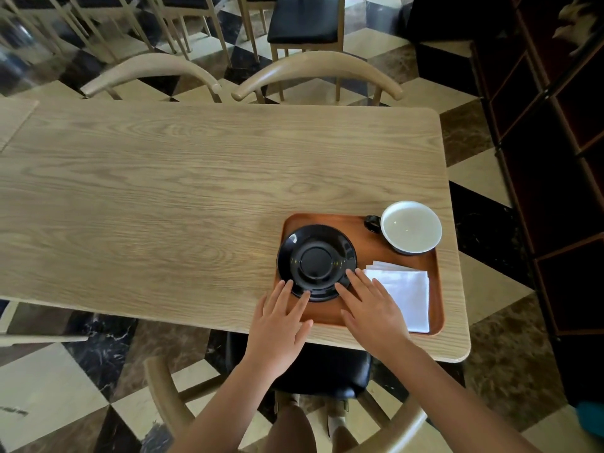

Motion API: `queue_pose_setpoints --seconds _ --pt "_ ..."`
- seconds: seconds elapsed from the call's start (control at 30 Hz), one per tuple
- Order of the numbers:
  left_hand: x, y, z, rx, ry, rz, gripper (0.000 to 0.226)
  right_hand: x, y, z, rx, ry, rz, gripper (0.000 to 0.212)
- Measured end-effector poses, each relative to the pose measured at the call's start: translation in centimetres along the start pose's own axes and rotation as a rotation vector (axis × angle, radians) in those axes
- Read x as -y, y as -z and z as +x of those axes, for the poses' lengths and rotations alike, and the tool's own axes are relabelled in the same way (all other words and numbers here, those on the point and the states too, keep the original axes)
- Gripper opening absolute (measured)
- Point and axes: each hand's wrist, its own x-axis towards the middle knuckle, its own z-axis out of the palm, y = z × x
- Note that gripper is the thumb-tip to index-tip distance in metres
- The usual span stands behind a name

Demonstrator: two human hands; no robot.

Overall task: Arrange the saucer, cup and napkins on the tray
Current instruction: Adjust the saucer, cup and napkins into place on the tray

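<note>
A brown wooden tray [330,317] lies at the near right corner of the table. On its left part sits a glossy black saucer [316,261], overhanging the tray's left rim slightly. A cup [410,227], dark outside and white inside, stands empty at the tray's far right corner, handle pointing left. A stack of white napkins [405,291] lies on the tray's right side. My left hand [281,325] touches the saucer's near left rim with spread fingertips. My right hand [371,305] touches its near right rim and partly covers the napkins. Neither hand grips anything.
The light wooden table [163,197] stretches left and far from the tray. Two curved-back chairs [313,71] stand at its far side, one chair with a black seat [327,371] is under me. Dark shelving [555,158] stands to the right.
</note>
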Motion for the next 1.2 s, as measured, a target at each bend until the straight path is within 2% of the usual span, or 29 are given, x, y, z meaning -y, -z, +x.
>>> queue_pose_setpoints --seconds 0.43,0.5,0.6,0.73,0.8,0.9,1.0,1.07,1.2 --pt "-0.3 0.4 -0.2 0.011 -0.001 -0.007 0.058 0.7 0.9 -0.4 0.016 -0.013 -0.017 0.05" --pt "-1.2 1.2 0.4 -0.043 -0.017 -0.02 0.059 0.5 2.3 -0.6 -0.099 -0.016 0.054 0.047" --pt "-3.3 3.3 2.7 -0.184 -0.106 -0.034 0.058 -1.0 4.3 -0.3 -0.416 -0.046 0.103 0.04" --pt "-6.7 6.1 7.4 -0.332 -0.23 -0.021 0.047 -4.7 7.1 0.7 -0.561 -0.17 0.056 0.032" --pt "-8.3 7.1 9.9 -0.372 -0.262 -0.019 0.045 -7.1 7.9 1.2 -0.554 -0.258 0.053 0.033" --pt "-10.2 8.1 13.2 -0.333 -0.254 -0.005 0.048 -10.2 8.5 2.1 -0.417 -0.414 0.077 0.043" --pt "-11.3 7.9 15.3 -0.256 -0.197 -0.044 0.05 -12.1 8.4 3.0 -0.295 -0.536 0.257 0.052" --pt "-11.6 7.6 16.0 -0.205 -0.147 -0.173 0.047 -12.6 8.1 3.4 -0.269 -0.577 0.43 0.053" --pt "-11.4 7.4 16.4 -0.128 -0.057 -0.522 0.044 -13.0 7.9 3.4 -0.356 -0.632 0.719 0.052"
